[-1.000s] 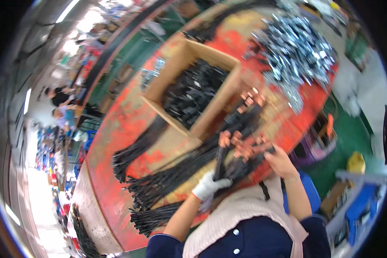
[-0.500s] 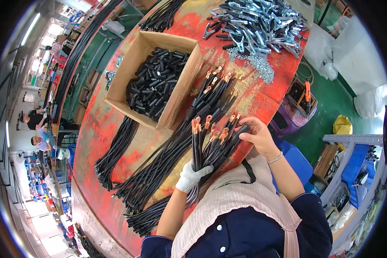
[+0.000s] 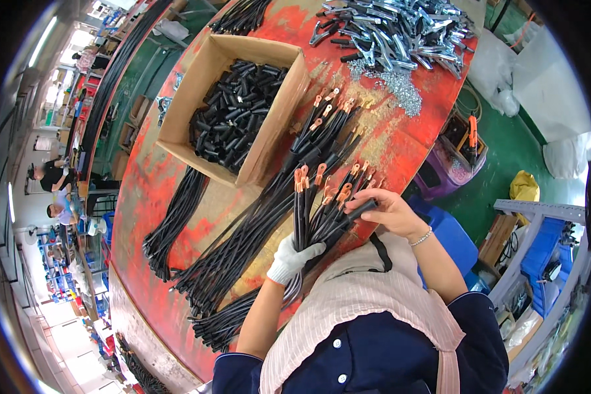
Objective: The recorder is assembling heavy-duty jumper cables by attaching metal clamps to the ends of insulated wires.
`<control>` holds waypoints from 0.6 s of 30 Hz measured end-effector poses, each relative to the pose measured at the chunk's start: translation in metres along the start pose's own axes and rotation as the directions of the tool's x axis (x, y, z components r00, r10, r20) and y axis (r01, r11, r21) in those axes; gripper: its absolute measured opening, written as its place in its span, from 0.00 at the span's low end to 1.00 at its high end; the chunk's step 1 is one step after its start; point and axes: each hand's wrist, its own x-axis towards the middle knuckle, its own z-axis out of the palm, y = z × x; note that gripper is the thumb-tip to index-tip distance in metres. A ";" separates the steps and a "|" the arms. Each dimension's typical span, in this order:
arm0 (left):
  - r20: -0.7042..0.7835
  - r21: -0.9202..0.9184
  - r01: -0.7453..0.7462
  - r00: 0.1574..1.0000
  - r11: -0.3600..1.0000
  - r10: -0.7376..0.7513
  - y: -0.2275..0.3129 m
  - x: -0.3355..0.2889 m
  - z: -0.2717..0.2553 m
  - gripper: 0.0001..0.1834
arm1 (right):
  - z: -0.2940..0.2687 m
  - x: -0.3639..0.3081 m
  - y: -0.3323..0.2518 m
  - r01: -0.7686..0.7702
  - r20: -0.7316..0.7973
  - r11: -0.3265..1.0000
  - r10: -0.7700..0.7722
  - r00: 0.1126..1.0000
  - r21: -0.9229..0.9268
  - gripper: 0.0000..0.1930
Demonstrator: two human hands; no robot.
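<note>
Cables point(image 3: 300, 217), left hand point(image 3: 293, 259) curled round.

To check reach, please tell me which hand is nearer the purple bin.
Right: in view, the right hand is lower left of the purple bin; the left hand, farther left.

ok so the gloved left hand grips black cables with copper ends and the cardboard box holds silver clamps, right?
Not quite: in the head view the cardboard box holds short black tubular pieces instead. The gloved left hand does grip black cables with copper ends.
</note>
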 end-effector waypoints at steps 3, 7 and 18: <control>-0.022 -0.012 -0.008 1.000 1.000 0.008 -0.004 0.002 0.002 0.22 | 0.001 0.002 0.017 0.011 -0.089 1.000 -0.012 0.996 -0.013 0.19; -0.050 -0.074 -0.021 0.999 0.997 0.017 -0.003 0.004 0.002 0.22 | 0.004 0.005 0.040 -0.001 -0.220 0.998 0.014 0.975 0.057 0.16; -0.031 -0.093 -0.011 0.999 0.996 0.009 -0.010 0.011 -0.008 0.20 | 0.009 0.018 0.052 -0.051 -0.234 0.995 0.069 0.970 0.083 0.13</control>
